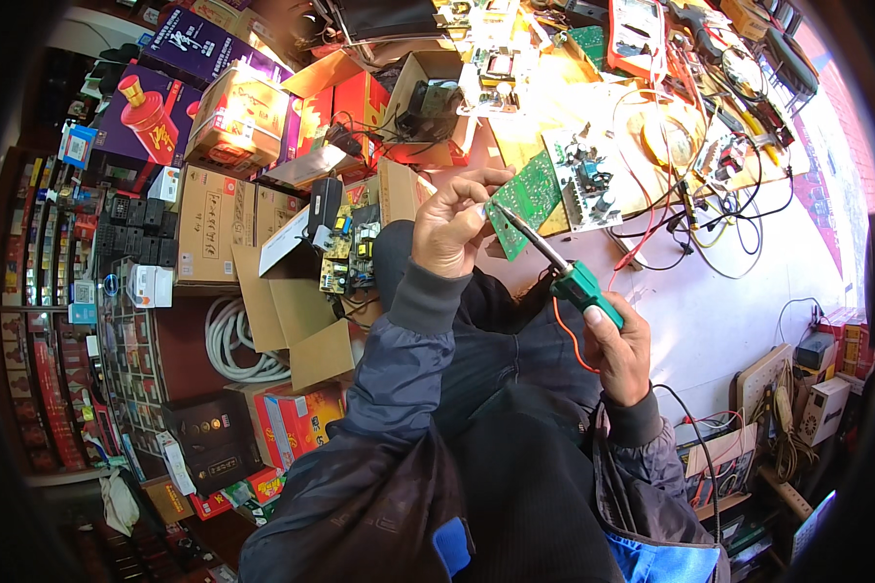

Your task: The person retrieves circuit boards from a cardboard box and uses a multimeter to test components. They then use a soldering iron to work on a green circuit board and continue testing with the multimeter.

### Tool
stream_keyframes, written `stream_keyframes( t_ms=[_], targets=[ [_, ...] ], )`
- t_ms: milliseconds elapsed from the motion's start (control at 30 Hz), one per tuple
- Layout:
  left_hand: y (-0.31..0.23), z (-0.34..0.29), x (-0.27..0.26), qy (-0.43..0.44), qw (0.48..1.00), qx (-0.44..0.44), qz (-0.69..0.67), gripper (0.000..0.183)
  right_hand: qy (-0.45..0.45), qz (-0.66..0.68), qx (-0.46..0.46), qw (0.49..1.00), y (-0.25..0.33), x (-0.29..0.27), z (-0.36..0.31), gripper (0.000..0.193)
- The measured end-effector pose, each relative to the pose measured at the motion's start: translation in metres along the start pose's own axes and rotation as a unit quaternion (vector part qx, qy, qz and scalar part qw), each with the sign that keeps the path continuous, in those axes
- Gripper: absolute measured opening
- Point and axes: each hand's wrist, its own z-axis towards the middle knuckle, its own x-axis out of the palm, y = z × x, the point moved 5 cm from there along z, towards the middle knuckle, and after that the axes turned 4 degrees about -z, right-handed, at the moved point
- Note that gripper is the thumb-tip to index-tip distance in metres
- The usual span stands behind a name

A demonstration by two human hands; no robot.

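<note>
My left hand (447,231) is closed, with thumb and fingers pinched at the left edge of a green circuit board (527,202). The board is held tilted, its soldered underside facing me. Whether a thin strand is also pinched there is too small to tell. My right hand (624,348) grips a soldering iron (579,290) by its green handle. Its metal shaft slants up and left, and the tip is at or very near the board's left edge. An orange wire hangs from the handle. Just behind the green board lies a pale board (585,181) full of components.
Tangled test leads (692,209) and a red-framed meter (638,39) lie on the table (681,291) to the right. At left, another circuit board (350,248) rests by an open cardboard box (297,316). Cartons (214,223) and a coiled white cable (238,342) stand beyond.
</note>
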Motion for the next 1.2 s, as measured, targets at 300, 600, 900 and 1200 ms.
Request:
stream_keyframes(
  t_ms=[300,600,900,1200],
  targets=[
    [0.0015,-0.0011,-0.0023,0.000,1.000,-0.014,-0.015,0.009,0.002,-0.005,-0.015,1.000,0.0025,0.0024,0.0018,0.027],
    [0.0051,-0.0010,-0.0059,-0.007,1.000,0.003,-0.016,0.012,0.007,0.000,-0.011,1.000,0.0002,0.0017,0.0014,0.026],
    [0.0065,-0.0013,-0.0070,-0.022,1.000,0.003,-0.020,0.012,0.006,0.002,-0.011,1.000,0.0002,0.0015,0.0028,0.026],
    [0.0031,0.0005,-0.0065,-0.006,1.000,-0.017,-0.022,0.012,0.006,-0.006,-0.013,1.000,0.0012,-0.0004,0.0042,0.027]
  ],
)
